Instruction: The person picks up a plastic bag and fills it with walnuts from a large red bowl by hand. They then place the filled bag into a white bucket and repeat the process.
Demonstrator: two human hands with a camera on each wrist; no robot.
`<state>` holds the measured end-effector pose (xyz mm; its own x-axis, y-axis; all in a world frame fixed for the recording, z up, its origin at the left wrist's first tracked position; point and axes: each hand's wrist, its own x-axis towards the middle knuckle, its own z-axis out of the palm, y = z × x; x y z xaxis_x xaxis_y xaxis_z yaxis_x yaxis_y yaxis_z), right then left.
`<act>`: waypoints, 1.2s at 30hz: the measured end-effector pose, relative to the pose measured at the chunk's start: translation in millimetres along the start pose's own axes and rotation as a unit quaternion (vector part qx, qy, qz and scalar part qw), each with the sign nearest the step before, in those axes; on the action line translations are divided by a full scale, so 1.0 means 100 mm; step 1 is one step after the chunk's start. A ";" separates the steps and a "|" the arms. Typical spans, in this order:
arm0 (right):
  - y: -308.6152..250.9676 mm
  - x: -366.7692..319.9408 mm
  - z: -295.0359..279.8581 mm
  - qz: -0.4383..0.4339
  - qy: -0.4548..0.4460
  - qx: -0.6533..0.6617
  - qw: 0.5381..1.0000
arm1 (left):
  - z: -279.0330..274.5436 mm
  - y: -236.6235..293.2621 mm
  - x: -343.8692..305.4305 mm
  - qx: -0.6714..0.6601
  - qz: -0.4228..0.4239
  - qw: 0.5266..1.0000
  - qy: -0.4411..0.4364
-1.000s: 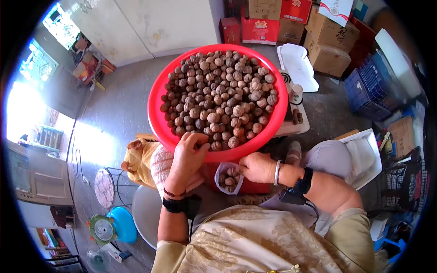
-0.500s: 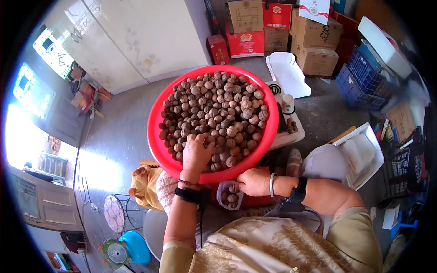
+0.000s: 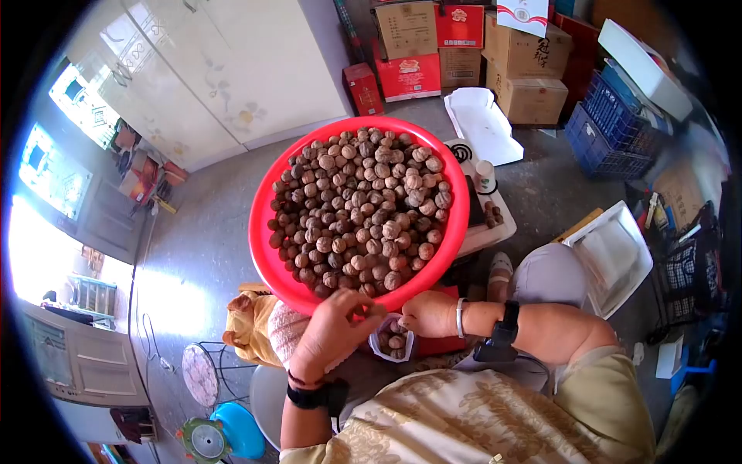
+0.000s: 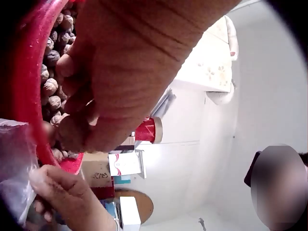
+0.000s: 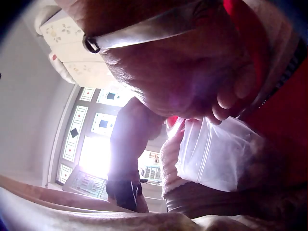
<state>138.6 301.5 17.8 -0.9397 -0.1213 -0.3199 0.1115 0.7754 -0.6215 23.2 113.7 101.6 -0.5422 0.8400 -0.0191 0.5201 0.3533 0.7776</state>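
Walnuts point(image 3: 359, 197) fill a large red basin point(image 3: 261, 251). The left hand point(image 3: 332, 332) is at the basin's near rim, beside the bag, its fingers curled and thumb drawn in; a dark brown bit between them looks like a walnut, mostly hidden. In the left wrist view the same hand point(image 4: 130, 72) covers part of the walnuts point(image 4: 50, 86). The right hand point(image 3: 431, 313) pinches the edge of a small clear plastic bag point(image 3: 377, 346) holding several walnuts. In the right wrist view that hand point(image 5: 183, 77) grips the top of the bag point(image 5: 209, 154).
A white stand point(image 3: 498, 232) with a cup point(image 3: 485, 172) and a few walnuts adjoins the basin's right side. Cardboard boxes point(image 3: 529, 46) and blue crates point(image 3: 595, 143) are stacked behind. A stool point(image 3: 200, 375) and a blue-green fan point(image 3: 238, 429) stand at lower left.
The left hand has come back from among the walnuts to the near rim beside the bag. The right hand stays at the bag's edge. The head view has shifted since the earliest frame.
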 end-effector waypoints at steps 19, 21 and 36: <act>-0.01 -0.05 0.06 -0.179 0.064 0.008 0.982 | 0.49 -0.42 -0.47 0.040 -0.053 0.997 0.050; 0.02 0.00 0.10 -0.211 0.071 0.011 0.975 | 0.57 -0.52 -0.53 0.023 -0.036 0.998 0.040; -0.09 -0.19 0.24 -0.127 0.044 -0.157 0.978 | 0.69 -0.66 -0.72 -0.499 -0.267 0.818 0.097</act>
<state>163.2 282.5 12.4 -0.9499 -0.2918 -0.1117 -0.2212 0.8806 -0.4190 73.7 58.7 8.5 -0.6605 0.5607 -0.4993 -0.5719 0.0550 0.8185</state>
